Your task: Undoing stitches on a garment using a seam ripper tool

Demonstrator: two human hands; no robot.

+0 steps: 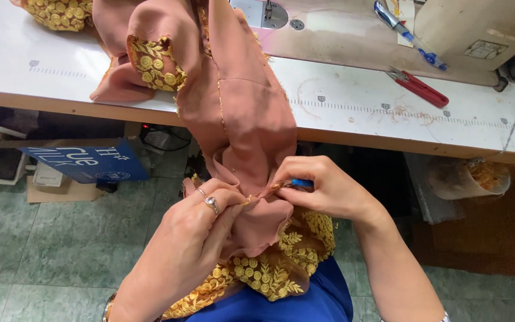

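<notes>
- Below the table (388, 128) edge, a fold of the dusty-pink garment (242, 125) is pinched by the left hand (201, 229).
- A small blue-handled tool (296, 183) is held in the right hand (323, 188), its grip pressed together, against the same fold.
- On the table, red snips (419, 88) are seen.

Dusty-pink garment (242, 119) with gold floral embroidery, blue-handled tool (300, 183), red-handled snips (419, 87), white table (388, 113), green tiled floor (61, 238).

My right hand (329, 191) hides most of the blue-handled tool (301, 183); the sewing machine (478, 30) is cut off by the top edge.
</notes>
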